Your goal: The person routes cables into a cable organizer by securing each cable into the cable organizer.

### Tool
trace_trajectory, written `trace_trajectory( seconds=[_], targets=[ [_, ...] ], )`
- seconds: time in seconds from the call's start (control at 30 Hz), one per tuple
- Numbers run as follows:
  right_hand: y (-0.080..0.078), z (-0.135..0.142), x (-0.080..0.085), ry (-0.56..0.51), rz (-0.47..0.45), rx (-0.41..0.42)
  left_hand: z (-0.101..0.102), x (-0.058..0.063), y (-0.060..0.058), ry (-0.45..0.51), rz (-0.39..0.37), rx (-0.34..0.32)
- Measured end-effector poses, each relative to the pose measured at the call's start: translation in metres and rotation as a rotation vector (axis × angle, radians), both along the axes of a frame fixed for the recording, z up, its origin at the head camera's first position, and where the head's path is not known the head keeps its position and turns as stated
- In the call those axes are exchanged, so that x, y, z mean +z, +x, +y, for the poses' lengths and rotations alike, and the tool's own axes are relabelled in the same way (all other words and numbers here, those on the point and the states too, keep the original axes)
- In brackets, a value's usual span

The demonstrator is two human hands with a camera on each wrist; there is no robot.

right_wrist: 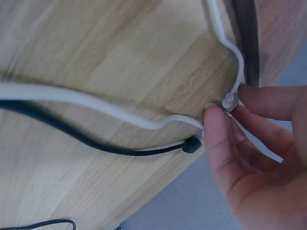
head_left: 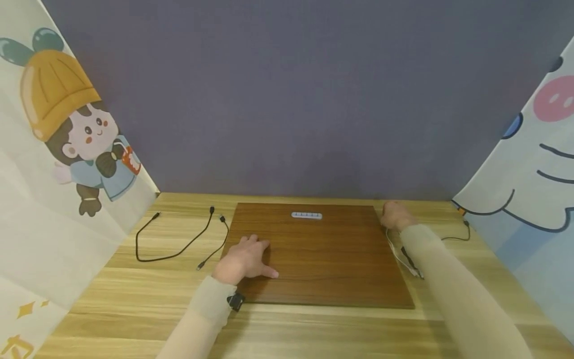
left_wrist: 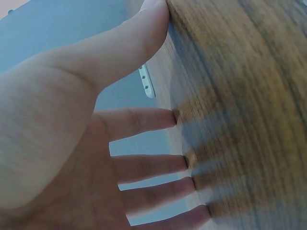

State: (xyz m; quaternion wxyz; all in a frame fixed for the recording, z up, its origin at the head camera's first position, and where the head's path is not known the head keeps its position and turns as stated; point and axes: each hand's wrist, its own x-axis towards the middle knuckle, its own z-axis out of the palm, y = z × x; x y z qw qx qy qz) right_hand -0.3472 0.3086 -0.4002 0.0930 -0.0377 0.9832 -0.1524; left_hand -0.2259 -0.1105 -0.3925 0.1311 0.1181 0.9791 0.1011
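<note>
My left hand rests with spread fingers on the left part of a dark brown wooden board. In the left wrist view, the fingertips and thumb touch the board's surface. Beyond the board's far right corner, my right hand pinches the plug end of a white cable between thumb and fingers. Another stretch of white cable runs up to the fingers. Just beside them lies a black cable's plug. A white slotted cable clip strip lies near the board's far edge.
Left of the board, a long black cable and a shorter black cable lie on the light wooden table. Another black cable is at the far right. A grey partition rises behind the table.
</note>
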Motion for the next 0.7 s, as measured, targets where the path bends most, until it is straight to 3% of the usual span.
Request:
trace_trajectory(
  seconds=[0.3,0.43,0.7],
  targets=[
    [0.005,-0.002,0.001,-0.063,-0.029,-0.039,0.005,0.006,0.003,0.005,-0.011,0.005],
    [0.009,-0.001,0.001,-0.093,-0.044,-0.059,0.014,0.008,0.001,0.016,0.0,-0.024],
    [0.019,-0.002,0.007,-0.249,0.042,-0.046,0.039,0.008,0.001,0.013,0.034,-0.083]
  ],
)
